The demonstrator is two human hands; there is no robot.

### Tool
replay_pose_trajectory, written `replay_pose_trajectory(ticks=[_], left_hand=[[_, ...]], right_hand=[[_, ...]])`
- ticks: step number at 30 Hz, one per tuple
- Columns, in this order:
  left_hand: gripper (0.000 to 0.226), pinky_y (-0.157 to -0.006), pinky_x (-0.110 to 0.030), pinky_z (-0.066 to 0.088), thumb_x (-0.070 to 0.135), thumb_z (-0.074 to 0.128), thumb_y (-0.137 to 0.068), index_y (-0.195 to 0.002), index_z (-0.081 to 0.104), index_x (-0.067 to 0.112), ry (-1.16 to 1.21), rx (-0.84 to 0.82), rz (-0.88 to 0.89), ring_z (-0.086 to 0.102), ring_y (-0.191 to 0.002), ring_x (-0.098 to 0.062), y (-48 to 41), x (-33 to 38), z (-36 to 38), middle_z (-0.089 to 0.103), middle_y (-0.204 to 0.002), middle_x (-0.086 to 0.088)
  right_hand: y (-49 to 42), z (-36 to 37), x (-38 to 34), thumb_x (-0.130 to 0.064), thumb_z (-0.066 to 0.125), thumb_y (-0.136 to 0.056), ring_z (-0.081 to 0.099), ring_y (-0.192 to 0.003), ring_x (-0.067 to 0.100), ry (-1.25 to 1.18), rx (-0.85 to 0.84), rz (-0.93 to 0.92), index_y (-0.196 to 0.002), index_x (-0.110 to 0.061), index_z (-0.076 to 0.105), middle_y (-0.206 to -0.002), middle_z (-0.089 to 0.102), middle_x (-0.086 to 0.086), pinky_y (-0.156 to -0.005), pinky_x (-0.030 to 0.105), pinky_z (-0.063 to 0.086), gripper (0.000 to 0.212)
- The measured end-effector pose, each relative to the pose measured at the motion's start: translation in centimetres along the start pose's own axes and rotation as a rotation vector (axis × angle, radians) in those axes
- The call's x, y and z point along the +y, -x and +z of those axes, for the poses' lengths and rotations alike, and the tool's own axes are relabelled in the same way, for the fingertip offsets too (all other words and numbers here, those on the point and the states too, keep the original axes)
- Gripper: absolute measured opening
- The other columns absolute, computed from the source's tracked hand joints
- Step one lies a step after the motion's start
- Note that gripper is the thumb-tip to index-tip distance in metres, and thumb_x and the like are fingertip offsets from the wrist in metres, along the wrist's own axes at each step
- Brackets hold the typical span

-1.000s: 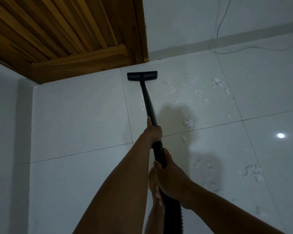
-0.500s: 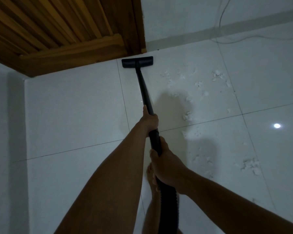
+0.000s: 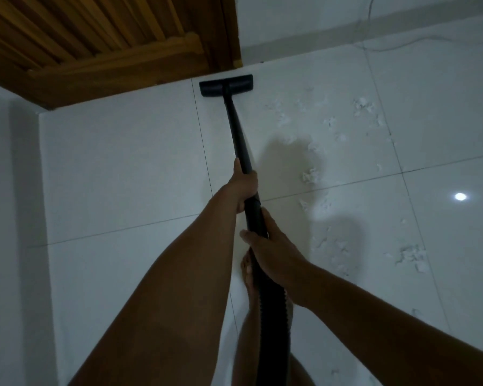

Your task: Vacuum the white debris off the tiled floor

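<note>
While both arms reach forward, the person grips a black vacuum wand (image 3: 241, 146) with 2 hands. Higher up the tube, the left hand (image 3: 244, 185) is wrapped around it; lower down, the right hand (image 3: 273, 254) is closed around the thicker section where the ribbed hose (image 3: 273, 330) begins. At the far end, the flat black floor nozzle (image 3: 226, 85) sits on the white tiled floor (image 3: 123, 168), just beside the foot of a wooden door (image 3: 95, 37). To the right of the wand, white debris (image 3: 310, 176) lies scattered in clumps and flecks across several tiles, well apart from the nozzle. Behind the hose, a bare foot (image 3: 247, 271) shows.
</note>
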State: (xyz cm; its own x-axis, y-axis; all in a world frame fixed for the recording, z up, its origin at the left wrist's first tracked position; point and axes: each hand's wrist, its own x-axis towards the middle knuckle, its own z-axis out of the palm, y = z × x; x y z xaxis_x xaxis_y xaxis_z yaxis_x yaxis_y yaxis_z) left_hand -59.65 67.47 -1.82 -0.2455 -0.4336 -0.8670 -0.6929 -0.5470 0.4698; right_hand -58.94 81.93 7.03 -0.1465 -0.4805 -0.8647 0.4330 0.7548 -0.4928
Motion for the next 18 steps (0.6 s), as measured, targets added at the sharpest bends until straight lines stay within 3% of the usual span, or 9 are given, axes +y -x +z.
replay_pose_trajectory(ticks=[4,8,14,18], left_hand=[[0.064,-0.051,-0.026,0.043,0.029,0.034,-0.106,-0.155,-0.005,0.04,-0.022,0.019,0.008,0.048,-0.075,-0.015,0.2,0.0,0.1,0.038,-0.147,-0.006],[0.064,-0.057,-0.028,0.044,0.029,0.034,-0.105,-0.155,-0.005,0.038,-0.108,0.065,0.023,0.05,-0.077,-0.015,0.6,-0.7,0.4,0.043,-0.144,-0.009],[0.065,-0.075,-0.032,0.043,0.028,0.032,-0.106,-0.155,-0.01,0.037,-0.166,0.064,0.032,0.047,-0.075,-0.014,1.7,-1.6,1.0,0.041,-0.145,-0.011],[0.065,-0.08,-0.033,0.045,0.028,0.032,-0.106,-0.155,-0.009,0.036,-0.136,0.063,0.029,0.049,-0.091,-0.02,2.7,-2.6,1.4,0.037,-0.15,-0.011]], right_hand=[[0.6,0.1,-0.1,-0.032,0.049,-0.107,0.065,-0.051,0.023,-0.232,-0.027,0.049,-0.146,-0.056,0.034,-0.08,0.06,0.021,-0.049,0.032,0.056,0.048],[0.7,0.5,0.4,-0.032,0.043,-0.109,0.055,-0.038,0.014,-0.164,0.007,0.056,-0.143,-0.058,0.032,-0.069,0.055,0.013,-0.041,0.025,0.051,0.045],[1.6,0.3,1.3,-0.033,0.04,-0.109,0.054,-0.041,0.015,-0.112,-0.018,0.073,-0.146,-0.057,0.027,-0.072,0.054,0.014,-0.043,0.026,0.051,0.046],[2.1,0.1,2.4,-0.032,0.039,-0.109,0.052,-0.039,0.015,-0.082,-0.035,0.081,-0.148,-0.056,0.024,-0.071,0.053,0.014,-0.043,0.025,0.048,0.048]])
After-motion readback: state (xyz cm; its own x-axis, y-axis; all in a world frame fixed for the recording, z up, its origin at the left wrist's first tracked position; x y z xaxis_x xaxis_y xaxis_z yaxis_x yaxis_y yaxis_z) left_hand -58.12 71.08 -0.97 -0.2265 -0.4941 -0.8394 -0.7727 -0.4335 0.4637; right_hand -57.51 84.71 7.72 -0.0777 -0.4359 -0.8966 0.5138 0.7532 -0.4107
